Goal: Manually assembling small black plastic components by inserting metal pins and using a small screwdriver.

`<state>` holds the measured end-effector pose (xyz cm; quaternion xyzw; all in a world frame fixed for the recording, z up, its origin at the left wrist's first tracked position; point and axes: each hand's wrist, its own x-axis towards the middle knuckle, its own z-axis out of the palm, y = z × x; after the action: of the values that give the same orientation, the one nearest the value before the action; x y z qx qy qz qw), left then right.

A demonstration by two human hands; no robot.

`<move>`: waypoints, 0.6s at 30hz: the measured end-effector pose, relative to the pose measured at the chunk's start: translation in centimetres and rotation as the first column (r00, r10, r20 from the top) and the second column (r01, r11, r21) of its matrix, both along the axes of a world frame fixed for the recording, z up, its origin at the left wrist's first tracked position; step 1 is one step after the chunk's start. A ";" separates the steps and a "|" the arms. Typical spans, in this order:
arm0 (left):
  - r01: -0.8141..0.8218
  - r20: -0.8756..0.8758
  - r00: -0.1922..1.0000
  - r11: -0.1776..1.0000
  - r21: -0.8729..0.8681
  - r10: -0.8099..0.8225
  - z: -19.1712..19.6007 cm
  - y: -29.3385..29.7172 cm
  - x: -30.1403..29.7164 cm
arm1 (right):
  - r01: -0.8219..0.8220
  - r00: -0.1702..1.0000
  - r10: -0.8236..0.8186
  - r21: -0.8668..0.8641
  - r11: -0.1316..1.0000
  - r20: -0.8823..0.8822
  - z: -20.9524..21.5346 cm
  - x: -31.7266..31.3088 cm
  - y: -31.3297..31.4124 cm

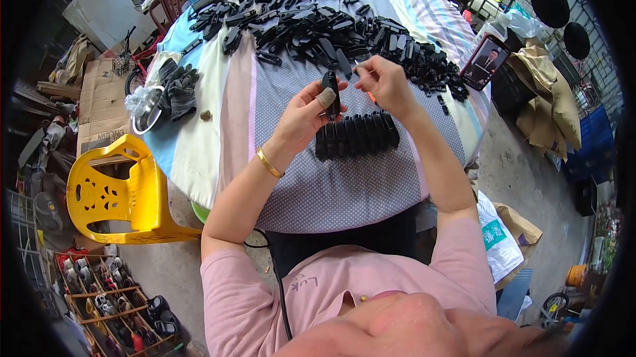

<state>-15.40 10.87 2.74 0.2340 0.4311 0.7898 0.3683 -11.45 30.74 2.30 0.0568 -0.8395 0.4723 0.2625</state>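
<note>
My left hand (305,115), with tan tape around one finger, grips a long black plastic piece (331,84) upright. My right hand (389,85) is closed in a pinch just right of it, around a slim tool; its orange end (372,97) shows below the hand. The tool's kind is hidden by the fingers. Below both hands, a neat row of similar black plastic pieces (358,135) stands side by side on the cloth. Beyond them spreads a large heap of loose black plastic pieces (318,25).
A round table with a patterned cloth (318,198) carries everything. A phone (485,62) stands propped at its right edge. Dark gloves (177,90) lie beside a metal bowl (147,118) on the left. A yellow plastic chair (119,191) is left of the table; a shoe rack (116,310) stands lower left.
</note>
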 end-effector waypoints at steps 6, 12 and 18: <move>-0.018 0.088 0.996 1.000 0.024 0.016 -0.1 -0.1 0.0 | 0.003 0.990 0.041 0.312 0.950 -0.134 1.0 0.9 -2.7; -0.029 0.126 0.992 0.998 0.050 0.023 -0.1 -0.3 -0.5 | -0.310 0.947 0.320 -0.186 0.932 0.027 0.9 0.7 -1.8; -0.011 0.118 0.993 1.000 0.015 0.009 -0.2 0.3 -0.1 | -0.103 0.995 0.095 -0.292 0.951 -0.042 1.1 1.4 -2.6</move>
<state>-15.47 11.16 2.58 0.1876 0.4035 0.8074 0.3873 -10.07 28.16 3.39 0.0658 -0.7523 0.6036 0.2555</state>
